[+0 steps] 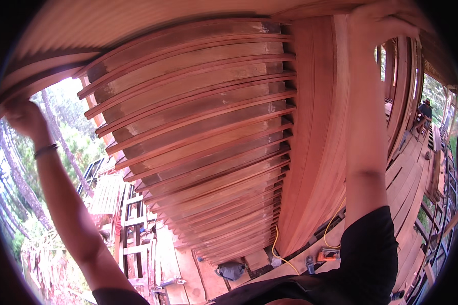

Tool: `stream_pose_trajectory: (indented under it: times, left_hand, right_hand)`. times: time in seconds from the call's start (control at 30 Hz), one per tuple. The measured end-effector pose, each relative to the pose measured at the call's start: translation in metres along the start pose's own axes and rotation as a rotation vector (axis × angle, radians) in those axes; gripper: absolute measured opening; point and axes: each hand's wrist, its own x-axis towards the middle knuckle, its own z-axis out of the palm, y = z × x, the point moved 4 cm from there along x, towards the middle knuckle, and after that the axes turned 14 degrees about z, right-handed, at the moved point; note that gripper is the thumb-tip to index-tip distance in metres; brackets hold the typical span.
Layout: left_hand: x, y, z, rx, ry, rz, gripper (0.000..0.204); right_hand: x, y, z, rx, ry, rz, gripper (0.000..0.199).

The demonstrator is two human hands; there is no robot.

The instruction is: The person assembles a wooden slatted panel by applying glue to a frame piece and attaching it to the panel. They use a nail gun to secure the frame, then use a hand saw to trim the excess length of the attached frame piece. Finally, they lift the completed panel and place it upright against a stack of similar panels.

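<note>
Both my arms are raised, with a reddish wooden board [152,20] overhead, its underside finely ribbed. At the far left my left hand [25,118], with a dark band at the wrist, is closed on the board's edge; its fingertips are hidden. My right hand [379,23] grips along the board at the upper right, its fingers partly lost in shadow. In front of me rises a wall of overlapping wooden slats [203,117], with pale and dark patches between them. A broad smooth upright plank [313,127] borders the slats on the right, partly behind my right forearm.
Below lie floor planks [407,175], a yellow cord [285,260], an orange power tool [328,254] and a dark cloth bundle [231,271]. Stacked timber frames [135,223] stand lower left, with trees beyond. Another person [424,114] sits far right.
</note>
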Motion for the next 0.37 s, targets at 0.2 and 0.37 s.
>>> stream_pose_trajectory:
  times: [0.2,0.37]
  left_hand:
    - [-0.057,-0.031,0.013,-0.182,-0.400,-0.146,0.050]
    - [0.040,0.079,-0.083,-0.430,-0.185,0.076,0.049]
  right_hand:
    - [-0.097,0.112,0.018,-0.566,0.020,0.090,0.088]
    - [-0.101,0.094,0.024,-0.285,-0.013,0.088,0.091]
